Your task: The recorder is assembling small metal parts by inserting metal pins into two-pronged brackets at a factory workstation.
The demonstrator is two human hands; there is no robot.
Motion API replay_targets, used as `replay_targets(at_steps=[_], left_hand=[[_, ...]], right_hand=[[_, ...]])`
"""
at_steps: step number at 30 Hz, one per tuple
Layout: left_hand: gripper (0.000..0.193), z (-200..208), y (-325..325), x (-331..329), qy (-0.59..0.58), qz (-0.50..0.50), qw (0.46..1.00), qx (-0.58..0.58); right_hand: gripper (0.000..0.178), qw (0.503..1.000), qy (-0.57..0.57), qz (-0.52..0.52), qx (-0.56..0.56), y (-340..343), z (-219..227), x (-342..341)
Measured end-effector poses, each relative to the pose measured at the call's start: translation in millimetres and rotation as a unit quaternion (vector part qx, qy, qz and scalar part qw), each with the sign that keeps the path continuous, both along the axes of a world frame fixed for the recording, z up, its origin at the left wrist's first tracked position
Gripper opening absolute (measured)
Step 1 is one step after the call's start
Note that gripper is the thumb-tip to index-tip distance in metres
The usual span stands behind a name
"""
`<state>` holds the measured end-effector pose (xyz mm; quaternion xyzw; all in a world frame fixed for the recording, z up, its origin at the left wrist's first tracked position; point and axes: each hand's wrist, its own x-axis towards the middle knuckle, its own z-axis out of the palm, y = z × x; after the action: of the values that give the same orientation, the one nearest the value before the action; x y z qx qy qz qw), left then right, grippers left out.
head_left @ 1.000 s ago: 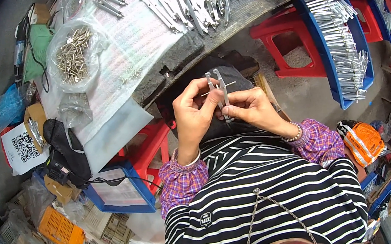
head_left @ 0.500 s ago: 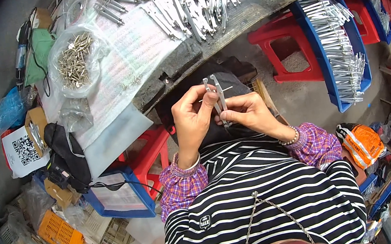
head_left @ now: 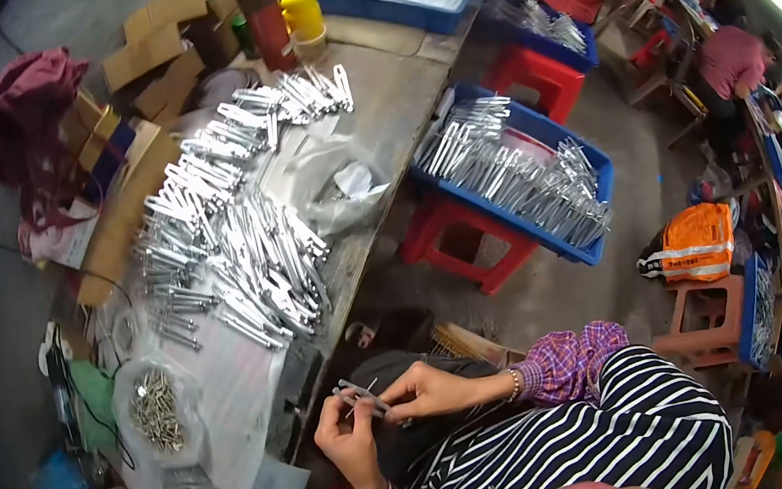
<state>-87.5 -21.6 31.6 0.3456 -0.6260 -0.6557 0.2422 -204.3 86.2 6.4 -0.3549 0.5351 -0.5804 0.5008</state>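
Close to the bench edge, my left hand [head_left: 352,443] is closed on a pair of slim silver metal bars [head_left: 362,400]. My right hand [head_left: 430,387] pinches the same piece from the other side, thumb against forefinger. A thin pin crosses the bars between the two hands; its far end is hidden by my fingers. On the bench [head_left: 366,76] lies a large heap of similar silver metal bars [head_left: 262,264]. A clear plastic bag of brass-coloured rivets or screws [head_left: 158,411] sits nearer the left; I cannot tell which they are.
To the right, a blue tray [head_left: 549,221] of metal bars rests on a red stool [head_left: 471,238]. A brown stool [head_left: 706,319] carries an orange bag [head_left: 699,244]. Cardboard boxes [head_left: 155,52] and a yellow container [head_left: 303,15] stand at the back. Other people sit farther off.
My head view has swung right and up, showing more of the bench and the room. Both hands now appear lower and further left, still on the bars, which are tilted more.
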Motion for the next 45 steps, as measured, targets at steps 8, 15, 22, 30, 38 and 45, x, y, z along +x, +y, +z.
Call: replay_targets(at_steps=[8,15,22,30,38,45], left_hand=[[0.016,-12.3,-5.2,8.3,-0.013,-0.037,0.999,0.002],[0.015,2.2,-0.2,0.5,0.003,-0.004,1.000,0.005],[0.015,-3.6,-7.2,6.1,-0.029,-0.047,0.998,-0.008],[0.016,0.3,-3.9,-1.8,0.013,-0.015,1.000,-0.009],[0.015,-1.8,-7.1,2.7,-0.017,-0.045,0.998,0.028],[0.010,2.1,-4.2,-0.9,0.008,-0.015,1.000,0.014]], right_hand=[[0.019,1.000,-0.001,0.014,-0.003,1.4,-2.4,1.2],[0.018,1.000,0.015,0.009,-0.002,0.8,0.9,-0.8],[0.017,1.000,0.024,0.007,0.003,-1.2,2.9,-2.7],[0.015,1.000,0.013,-0.015,-0.015,-3.5,-1.3,-3.0],[0.015,1.000,0.029,0.003,-0.006,-2.9,1.0,-3.7],[0.018,0.999,0.030,0.001,-0.013,-3.9,0.7,-4.2]])
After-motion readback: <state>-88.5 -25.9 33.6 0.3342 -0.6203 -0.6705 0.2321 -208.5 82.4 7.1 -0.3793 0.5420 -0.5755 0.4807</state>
